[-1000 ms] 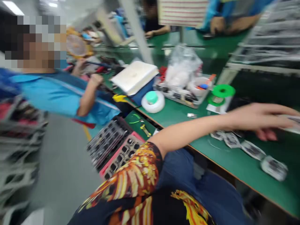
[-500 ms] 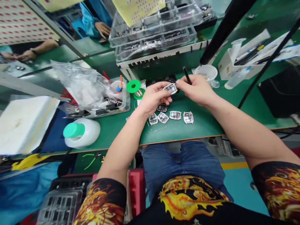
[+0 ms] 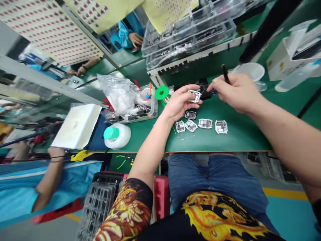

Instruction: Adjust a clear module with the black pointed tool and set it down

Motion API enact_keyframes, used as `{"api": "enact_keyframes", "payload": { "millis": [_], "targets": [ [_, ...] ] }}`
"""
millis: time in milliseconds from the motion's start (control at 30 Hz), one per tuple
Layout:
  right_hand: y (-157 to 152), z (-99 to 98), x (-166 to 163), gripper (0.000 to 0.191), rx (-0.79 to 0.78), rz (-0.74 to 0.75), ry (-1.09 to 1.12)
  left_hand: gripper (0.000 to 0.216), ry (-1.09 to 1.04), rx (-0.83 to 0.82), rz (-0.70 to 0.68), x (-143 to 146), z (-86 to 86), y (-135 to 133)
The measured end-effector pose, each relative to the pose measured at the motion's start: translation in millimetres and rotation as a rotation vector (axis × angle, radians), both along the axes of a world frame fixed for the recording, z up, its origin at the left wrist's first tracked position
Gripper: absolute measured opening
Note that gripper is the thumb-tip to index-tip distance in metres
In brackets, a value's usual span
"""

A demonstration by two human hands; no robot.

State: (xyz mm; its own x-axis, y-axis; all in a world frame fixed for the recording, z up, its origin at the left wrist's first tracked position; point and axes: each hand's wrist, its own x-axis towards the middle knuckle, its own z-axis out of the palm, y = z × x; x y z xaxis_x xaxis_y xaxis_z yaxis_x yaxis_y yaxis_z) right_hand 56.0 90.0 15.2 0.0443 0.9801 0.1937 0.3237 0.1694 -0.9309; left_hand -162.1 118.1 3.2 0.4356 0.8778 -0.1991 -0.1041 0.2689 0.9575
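- While a small square part is pinched in the left hand above the tabletop middle, a black tool is gripped by the right hand.
- Judged step: the tool tip being brought to the part; steady aim is called for next.
- Five similar parts lie nearer the front edge.

right hand drew back from the watch case.

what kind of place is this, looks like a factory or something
Likely an electronics assembly line: small square modules laid in a row on a green bench mat, clear parts trays stacked behind, and a co-worker's arm at the next station.
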Motion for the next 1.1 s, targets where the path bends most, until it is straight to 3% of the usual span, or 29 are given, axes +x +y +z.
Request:
{"api": "enact_keyframes", "payload": {
  "millis": [67,300,467,567,700,833,1100],
  "targets": [
    [1.2,-0.9,-0.6,0.035,0.037,0.015,0.005,0.05,0.018,0.017,0.008,-0.9,0.1,-0.8],
    [10.9,-6.2,7.8,0.073,0.035,0.036,0.09,0.049,0.023,0.023,0.056,-3.0,0.5,1.0],
    [10.4,-1.5,13.7,0.092,0.317,-0.013,-0.02,0.038,0.058,0.067,0.085,-1.4,-0.5,1.3],
    [6.7,-0.1,12.3,0.097,0.291,-0.054,0.011,0.035,0.07,0.074,0.077,-1.1,-0.6,0.8],
    [4.6,0.8,7.3,0.087,0.144,-0.03,0.211,0.033,0.04,0.047,0.038,-1.1,2.5,-0.7],
    [5.2,2.1,3.5,0.067,0.162,0.061,0.341,0.039,0.019,0.014,0.059,-0.1,5.9,-0.8],
    [-9.5,0.6,-4.7,0.022,0.313,0.051,0.056,0.039,0.05,-0.001,0.091,1.7,5.4,-3.7]
  ]
}}
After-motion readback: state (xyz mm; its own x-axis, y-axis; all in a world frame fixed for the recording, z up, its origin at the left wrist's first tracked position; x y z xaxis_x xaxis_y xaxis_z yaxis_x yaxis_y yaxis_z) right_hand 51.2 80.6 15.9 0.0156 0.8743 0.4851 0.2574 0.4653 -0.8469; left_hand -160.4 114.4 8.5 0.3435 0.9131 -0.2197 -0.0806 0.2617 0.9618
